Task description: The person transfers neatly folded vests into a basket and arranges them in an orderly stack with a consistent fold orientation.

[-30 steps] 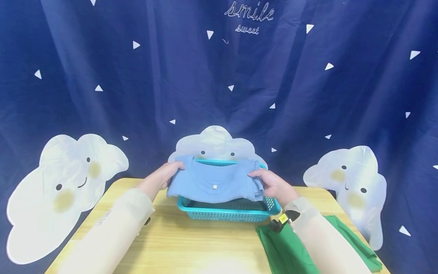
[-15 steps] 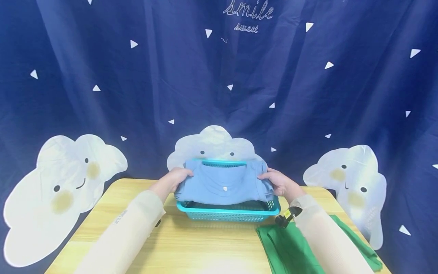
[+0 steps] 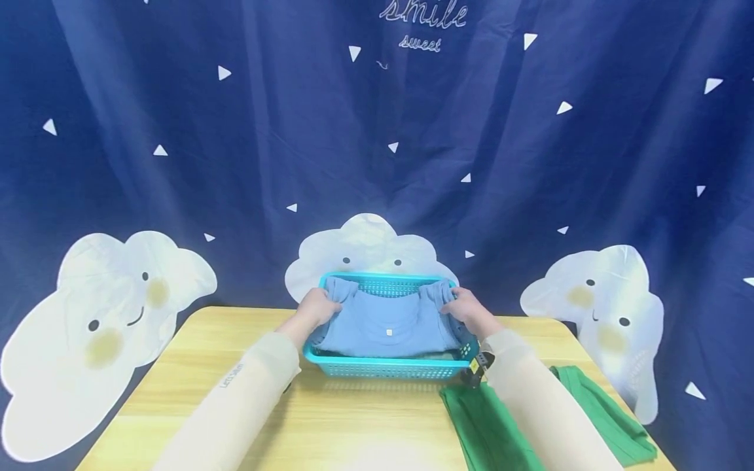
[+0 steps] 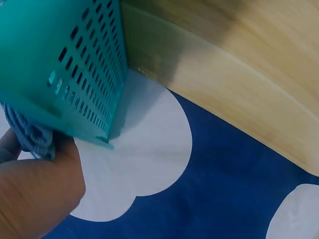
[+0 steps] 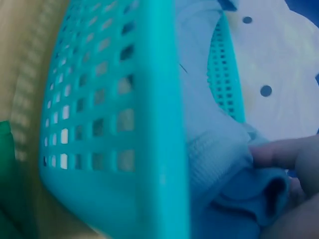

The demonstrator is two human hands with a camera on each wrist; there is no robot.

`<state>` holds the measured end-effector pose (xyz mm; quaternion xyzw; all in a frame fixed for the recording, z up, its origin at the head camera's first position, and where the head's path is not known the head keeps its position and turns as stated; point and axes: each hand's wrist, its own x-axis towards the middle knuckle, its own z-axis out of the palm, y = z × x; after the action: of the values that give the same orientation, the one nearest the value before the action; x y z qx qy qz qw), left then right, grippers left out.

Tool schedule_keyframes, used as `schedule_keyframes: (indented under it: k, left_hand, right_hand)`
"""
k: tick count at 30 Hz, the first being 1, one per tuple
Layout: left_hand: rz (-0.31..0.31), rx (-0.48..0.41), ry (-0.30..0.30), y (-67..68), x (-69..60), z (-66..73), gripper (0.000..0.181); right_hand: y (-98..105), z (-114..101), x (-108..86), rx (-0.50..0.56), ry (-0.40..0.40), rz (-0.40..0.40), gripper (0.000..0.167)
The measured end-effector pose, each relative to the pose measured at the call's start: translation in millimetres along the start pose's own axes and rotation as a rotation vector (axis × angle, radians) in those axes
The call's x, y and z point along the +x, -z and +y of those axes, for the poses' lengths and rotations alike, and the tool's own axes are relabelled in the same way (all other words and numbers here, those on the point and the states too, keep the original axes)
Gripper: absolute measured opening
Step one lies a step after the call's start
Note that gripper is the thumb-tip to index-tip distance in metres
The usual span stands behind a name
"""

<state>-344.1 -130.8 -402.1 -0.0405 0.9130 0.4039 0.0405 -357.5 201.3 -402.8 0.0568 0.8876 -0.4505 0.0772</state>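
Observation:
A folded light blue shirt [image 3: 383, 320], its neckline facing up with a small white label, lies largely within the rim of a turquoise perforated basket [image 3: 389, 370]. At the shirt's left side my left hand [image 3: 316, 307] pinches its folded edge; the left wrist view shows the bunched cloth [image 4: 32, 132] beside the basket's rim. My right hand [image 3: 465, 307] pinches the opposite side, thumb on top of the fold, as the right wrist view shows. Beneath the shirt, a darker item shows at the basket's front; its kind is hidden.
Green folded cloth [image 3: 495, 425] lies on the wooden table [image 3: 353, 425] at the front right, partly behind my right sleeve. A dark blue curtain [image 3: 377, 131] with white clouds hangs behind the table's far edge.
Both hands have carried the blue shirt a little to the right and lowered it from above the basket to inside its rim. The basket and green cloth stay in place.

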Motion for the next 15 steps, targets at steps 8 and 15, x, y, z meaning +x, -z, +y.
schedule_keyframes:
  k: [8,15]
  left_hand:
    - [0.086,0.096,-0.034,-10.0,-4.9,3.7,0.021]
    - [0.174,0.177,-0.096,-23.2,-1.0,-2.9,0.026]
  right_hand:
    - [-11,-3,-1.4,-0.276,0.098,0.15,0.056]
    - [-22,-3,-0.5,-0.397,0.093,0.233,0.058]
